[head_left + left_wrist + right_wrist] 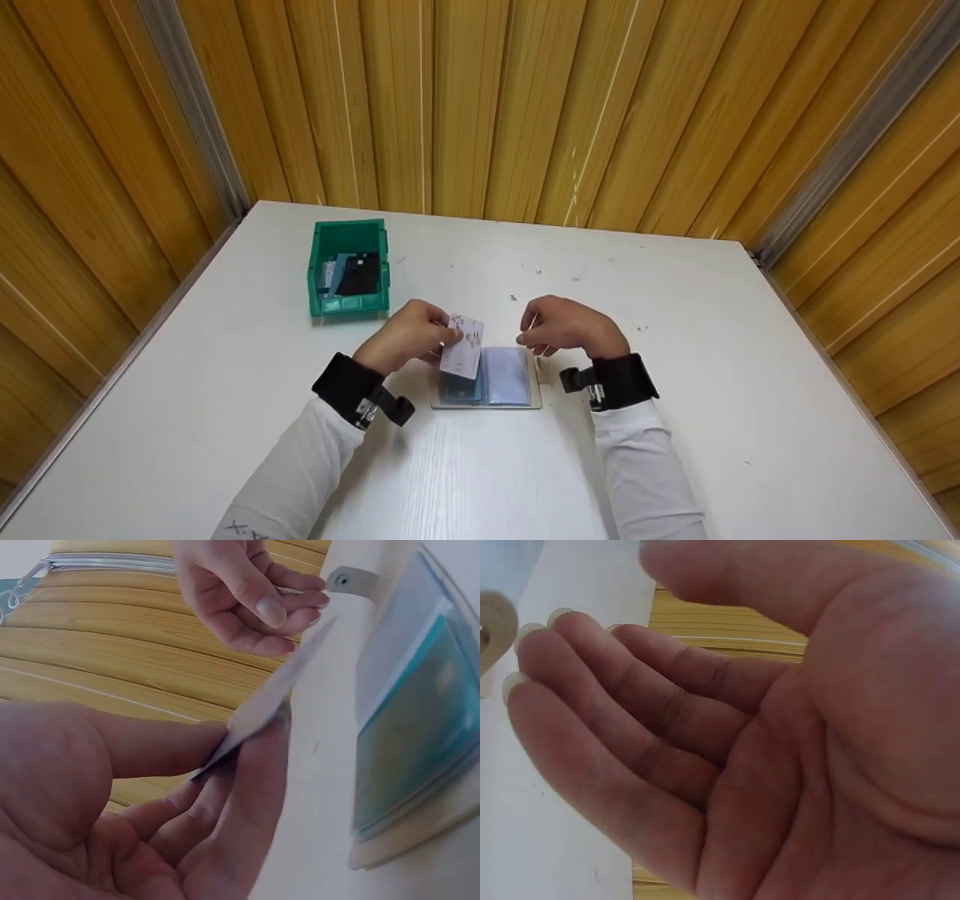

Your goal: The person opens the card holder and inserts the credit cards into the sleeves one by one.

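Observation:
My left hand (409, 335) pinches a white printed card (464, 346) between thumb and fingers, tilted above the left side of a card holder. The card holder (507, 376) lies spread flat on the table, its clear sleeves showing. A teal-blue card (459, 389) sits in its left sleeve, partly covered by the white card in the head view. To the right of the holder hovers my right hand (570, 327), fingers loosely bent and holding nothing; the right wrist view shows its bare palm. A snap strap (354, 582) sticks out from the holder's edge.
At the back left of the white table (712, 435) stands a green bin (349, 304) with several cards (360, 274) inside, one of them black. Wood-patterned panels (465, 105) rise behind the table and along both sides.

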The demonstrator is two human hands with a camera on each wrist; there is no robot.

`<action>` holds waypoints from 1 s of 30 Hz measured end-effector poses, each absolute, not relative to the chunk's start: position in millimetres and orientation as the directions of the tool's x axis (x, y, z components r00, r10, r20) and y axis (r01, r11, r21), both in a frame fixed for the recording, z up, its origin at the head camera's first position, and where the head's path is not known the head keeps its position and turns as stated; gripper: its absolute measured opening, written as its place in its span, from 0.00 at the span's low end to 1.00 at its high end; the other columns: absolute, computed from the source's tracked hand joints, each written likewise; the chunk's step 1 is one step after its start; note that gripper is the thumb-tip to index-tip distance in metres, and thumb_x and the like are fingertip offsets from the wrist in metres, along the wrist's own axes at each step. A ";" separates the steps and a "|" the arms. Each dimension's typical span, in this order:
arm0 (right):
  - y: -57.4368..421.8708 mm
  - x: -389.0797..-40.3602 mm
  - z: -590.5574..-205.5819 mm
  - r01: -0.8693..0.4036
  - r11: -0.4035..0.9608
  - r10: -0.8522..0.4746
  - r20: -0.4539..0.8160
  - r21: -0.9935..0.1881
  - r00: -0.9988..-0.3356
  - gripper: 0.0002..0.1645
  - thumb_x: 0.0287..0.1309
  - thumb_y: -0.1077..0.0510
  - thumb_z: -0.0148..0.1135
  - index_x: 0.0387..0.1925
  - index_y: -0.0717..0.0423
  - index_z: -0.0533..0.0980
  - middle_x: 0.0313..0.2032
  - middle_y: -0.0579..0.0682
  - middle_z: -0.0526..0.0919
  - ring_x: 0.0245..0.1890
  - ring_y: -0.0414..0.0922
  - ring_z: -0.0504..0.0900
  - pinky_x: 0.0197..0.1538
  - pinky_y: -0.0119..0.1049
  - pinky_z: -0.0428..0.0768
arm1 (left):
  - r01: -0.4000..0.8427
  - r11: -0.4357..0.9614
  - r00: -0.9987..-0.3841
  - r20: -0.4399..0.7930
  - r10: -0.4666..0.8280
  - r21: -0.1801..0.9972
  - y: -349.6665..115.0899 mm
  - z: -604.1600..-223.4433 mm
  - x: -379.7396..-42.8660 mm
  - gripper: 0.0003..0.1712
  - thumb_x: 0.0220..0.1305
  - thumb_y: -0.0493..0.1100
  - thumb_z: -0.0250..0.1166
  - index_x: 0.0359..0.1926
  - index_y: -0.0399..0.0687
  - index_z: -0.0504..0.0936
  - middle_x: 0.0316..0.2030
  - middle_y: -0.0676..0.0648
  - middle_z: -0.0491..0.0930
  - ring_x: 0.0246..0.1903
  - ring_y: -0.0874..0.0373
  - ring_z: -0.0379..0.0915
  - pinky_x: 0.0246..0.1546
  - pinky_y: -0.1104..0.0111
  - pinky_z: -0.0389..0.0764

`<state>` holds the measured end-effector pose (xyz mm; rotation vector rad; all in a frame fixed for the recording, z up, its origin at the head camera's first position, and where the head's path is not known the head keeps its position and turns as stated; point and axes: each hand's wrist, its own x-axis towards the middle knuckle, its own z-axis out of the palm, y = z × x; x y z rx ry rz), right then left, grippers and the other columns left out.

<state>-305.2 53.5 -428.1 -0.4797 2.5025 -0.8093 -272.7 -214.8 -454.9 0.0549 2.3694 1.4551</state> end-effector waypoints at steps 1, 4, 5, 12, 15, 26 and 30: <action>53.6 -305.7 -429.6 -0.181 0.777 -0.447 -0.327 -0.603 -0.833 0.18 0.69 0.59 0.68 0.54 0.68 0.79 0.47 0.64 0.91 0.43 0.51 0.93 0.50 0.43 0.91 | -0.145 0.479 -0.937 -0.276 0.216 0.866 -212.9 -457.5 -272.5 0.18 0.74 0.41 0.70 0.58 0.35 0.87 0.57 0.37 0.88 0.44 0.52 0.86 0.49 0.60 0.93; 52.4 -308.0 -434.8 -0.203 0.822 -0.423 -0.333 -0.532 -0.843 0.21 0.65 0.59 0.72 0.55 0.65 0.81 0.48 0.61 0.92 0.42 0.50 0.91 0.48 0.41 0.88 | -0.125 0.496 -0.940 -0.262 0.216 0.859 -207.3 -465.4 -272.5 0.16 0.72 0.40 0.71 0.55 0.35 0.88 0.55 0.38 0.88 0.42 0.55 0.85 0.46 0.63 0.92; 51.6 -309.0 -436.8 -0.214 0.837 -0.417 -0.333 -0.504 -0.845 0.22 0.63 0.59 0.74 0.55 0.64 0.82 0.48 0.59 0.92 0.42 0.49 0.90 0.48 0.41 0.87 | -0.122 0.501 -0.941 -0.261 0.217 0.857 -205.1 -468.0 -272.4 0.16 0.71 0.40 0.72 0.54 0.35 0.88 0.54 0.39 0.88 0.42 0.56 0.84 0.45 0.65 0.92; 42.9 -311.4 -449.6 -0.257 0.877 -0.410 -0.354 -0.405 -0.841 0.24 0.56 0.57 0.81 0.54 0.55 0.85 0.50 0.53 0.91 0.49 0.48 0.87 0.58 0.47 0.85 | -0.140 0.523 -0.938 -0.281 0.201 0.841 -193.7 -479.8 -271.8 0.08 0.67 0.37 0.74 0.38 0.39 0.82 0.47 0.40 0.89 0.36 0.58 0.85 0.35 0.71 0.86; 39.8 -311.4 -451.9 -0.257 0.884 -0.403 -0.357 -0.390 -0.843 0.23 0.55 0.57 0.81 0.53 0.54 0.85 0.50 0.53 0.90 0.49 0.48 0.86 0.60 0.49 0.85 | -0.155 0.519 -0.936 -0.292 0.194 0.841 -192.6 -482.2 -272.9 0.10 0.66 0.36 0.74 0.34 0.42 0.79 0.46 0.40 0.89 0.36 0.57 0.86 0.35 0.71 0.87; 32.7 -310.9 -457.6 -0.239 0.900 -0.375 -0.366 -0.365 -0.852 0.20 0.55 0.58 0.81 0.49 0.54 0.84 0.50 0.52 0.89 0.47 0.47 0.84 0.57 0.47 0.85 | -0.163 0.545 -0.929 -0.314 0.194 0.822 -195.9 -490.8 -274.5 0.11 0.68 0.37 0.74 0.32 0.42 0.79 0.42 0.41 0.89 0.33 0.58 0.85 0.32 0.73 0.85; 31.7 -311.4 -456.9 -0.228 0.907 -0.357 -0.363 -0.354 -0.861 0.17 0.57 0.58 0.81 0.46 0.53 0.84 0.46 0.51 0.88 0.44 0.46 0.82 0.52 0.44 0.83 | -0.165 0.529 -0.927 -0.315 0.206 0.832 -196.2 -491.4 -274.4 0.13 0.68 0.36 0.72 0.30 0.44 0.76 0.41 0.41 0.88 0.30 0.59 0.85 0.29 0.72 0.87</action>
